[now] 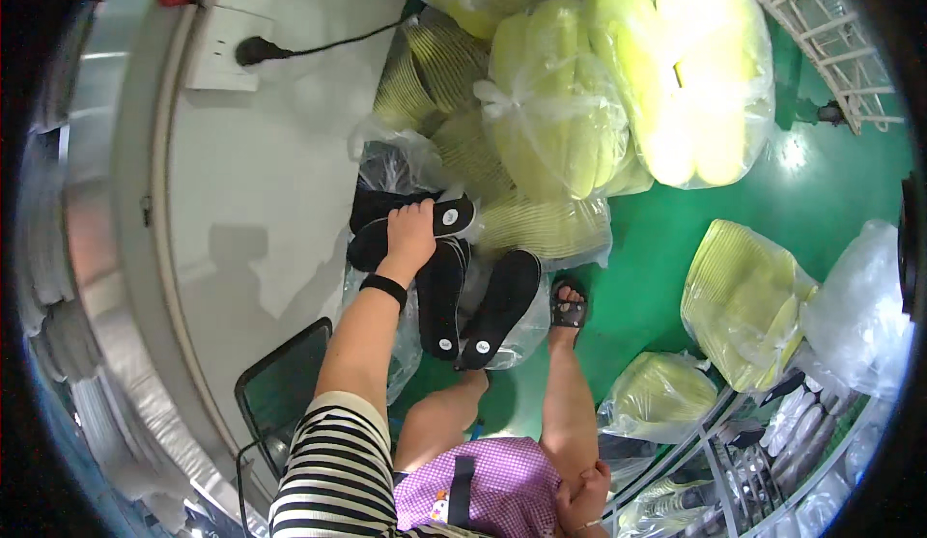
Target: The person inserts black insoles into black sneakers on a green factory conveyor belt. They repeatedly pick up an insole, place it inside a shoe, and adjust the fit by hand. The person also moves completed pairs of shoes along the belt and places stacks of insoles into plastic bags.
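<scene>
My left hand point(411, 235), a black band on its wrist, reaches out to a pile of black insoles by the wall. Its fingers are closed over a black insole point(462, 217) that has a white round sticker. Nearer to me, two more black insoles, a left one point(441, 297) and a right one point(504, 301), lie on clear plastic, stickers at their near ends. My right hand point(584, 495) is down beside my right leg, its fingers curled with nothing visible in them.
Clear bags of yellow-green insoles point(560, 103) are heaped beyond the pile. More bags point(744, 306) stand on the green floor at right, beside a wire rack point(719, 461). A white basket point(821, 26) is far right. A plugged-in cord point(328, 47) runs from the wall; a dark-framed panel point(280, 383) leans at left.
</scene>
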A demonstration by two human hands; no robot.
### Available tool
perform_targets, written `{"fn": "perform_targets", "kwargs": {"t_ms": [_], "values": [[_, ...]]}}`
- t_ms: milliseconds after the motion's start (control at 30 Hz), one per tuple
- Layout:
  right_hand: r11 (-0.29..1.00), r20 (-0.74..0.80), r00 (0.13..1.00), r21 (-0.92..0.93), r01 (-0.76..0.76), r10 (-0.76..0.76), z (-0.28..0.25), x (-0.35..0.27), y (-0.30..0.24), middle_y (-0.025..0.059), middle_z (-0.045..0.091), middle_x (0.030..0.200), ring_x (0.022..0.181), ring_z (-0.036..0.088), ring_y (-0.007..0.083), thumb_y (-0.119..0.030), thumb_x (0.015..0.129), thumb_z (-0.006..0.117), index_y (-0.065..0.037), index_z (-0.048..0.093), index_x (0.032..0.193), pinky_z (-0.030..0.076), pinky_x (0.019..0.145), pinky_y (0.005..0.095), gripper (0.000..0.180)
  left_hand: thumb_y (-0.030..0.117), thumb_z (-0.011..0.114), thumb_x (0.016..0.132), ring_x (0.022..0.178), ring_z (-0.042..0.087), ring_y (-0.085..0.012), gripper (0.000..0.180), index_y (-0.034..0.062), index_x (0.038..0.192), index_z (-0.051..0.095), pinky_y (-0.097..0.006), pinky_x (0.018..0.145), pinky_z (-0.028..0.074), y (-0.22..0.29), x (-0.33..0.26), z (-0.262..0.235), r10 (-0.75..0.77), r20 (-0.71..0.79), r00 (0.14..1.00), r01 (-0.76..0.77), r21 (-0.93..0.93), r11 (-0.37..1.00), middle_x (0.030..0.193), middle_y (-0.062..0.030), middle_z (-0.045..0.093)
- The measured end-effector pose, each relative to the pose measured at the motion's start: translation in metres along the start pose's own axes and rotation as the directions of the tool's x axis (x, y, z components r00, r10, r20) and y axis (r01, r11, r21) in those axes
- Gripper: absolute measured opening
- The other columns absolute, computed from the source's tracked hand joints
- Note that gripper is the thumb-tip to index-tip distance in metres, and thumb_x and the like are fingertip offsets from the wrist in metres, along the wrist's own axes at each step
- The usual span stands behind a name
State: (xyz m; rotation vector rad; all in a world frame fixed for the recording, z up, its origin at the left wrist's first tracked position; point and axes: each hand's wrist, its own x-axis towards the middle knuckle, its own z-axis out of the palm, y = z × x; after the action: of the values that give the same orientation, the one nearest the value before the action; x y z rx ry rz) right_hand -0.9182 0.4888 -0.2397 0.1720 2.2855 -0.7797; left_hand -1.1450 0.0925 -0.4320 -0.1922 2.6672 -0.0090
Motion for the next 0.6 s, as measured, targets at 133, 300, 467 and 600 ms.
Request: {"fn": "perform_targets", "kwargs": {"t_ms": [133, 300, 467, 600], "values": [[1.0, -0.058, 0.998, 0.003, 0.012, -0.012, 0.008, -0.011, 0.009, 0.0274, 0.046, 0.097, 0.095, 0.042, 0.0437, -0.019, 0.061, 0.059, 0.001, 0.043, 0.092, 0.034, 0.084, 0.0486, 0.04, 0.007, 0.055, 0.066, 0.083, 0.054, -0.0276, 0.035, 0.0062, 0.101, 0.049, -0.039, 0.073, 0.037, -0.003, -0.018, -0.039, -0.152, -0.16, 0.975, 0.138, -0.096, 0.986, 0.085, -0.0108, 0.057], [0.995, -0.045, 0.999, -0.101, -0.019, 0.015, 0.015, -0.015, 0.011, 0.0286, 0.044, 0.1, 0.097, 0.041, 0.0444, -0.022, 0.062, 0.059, 0.002, 0.042, 0.093, 0.035, 0.085, 0.0471, 0.043, 0.027, 0.067, 0.066, 0.093, 0.053, -0.0288, 0.047, 0.0055, 0.102, 0.047, -0.043, 0.075, 0.041, -0.009, -0.03, -0.049, -0.37, 0.006, 0.929, 0.362, -0.211, 0.908, 0.097, -0.0128, 0.055], [0.998, 0.009, 0.999, -0.048, -0.049, 0.049, 0.005, -0.008, 0.006, 0.0282, 0.045, 0.098, 0.096, 0.042, 0.0438, -0.019, 0.061, 0.06, 0.003, 0.045, 0.088, 0.035, 0.084, 0.0466, 0.038, 0.027, 0.07, 0.064, 0.096, 0.051, -0.0296, 0.054, 0.0047, 0.104, 0.043, -0.044, 0.076, 0.041, 0.0, -0.031, 0.018, -0.278, -0.007, 0.96, 0.272, -0.198, 0.942, 0.1, -0.0125, 0.053], [0.998, 0.004, 1.0, -0.059, -0.009, 0.009, 0.004, -0.006, 0.015, 0.0268, 0.046, 0.101, 0.094, 0.044, 0.0412, -0.019, 0.064, 0.06, 0.004, 0.045, 0.09, 0.037, 0.083, 0.046, 0.037, 0.024, 0.069, 0.063, 0.095, 0.051, -0.0299, 0.051, 0.004, 0.102, 0.043, -0.045, 0.078, 0.04, 0.018, -0.007, 0.042, -0.296, -0.05, 0.954, 0.279, -0.215, 0.936, 0.099, -0.0136, 0.053]]}}
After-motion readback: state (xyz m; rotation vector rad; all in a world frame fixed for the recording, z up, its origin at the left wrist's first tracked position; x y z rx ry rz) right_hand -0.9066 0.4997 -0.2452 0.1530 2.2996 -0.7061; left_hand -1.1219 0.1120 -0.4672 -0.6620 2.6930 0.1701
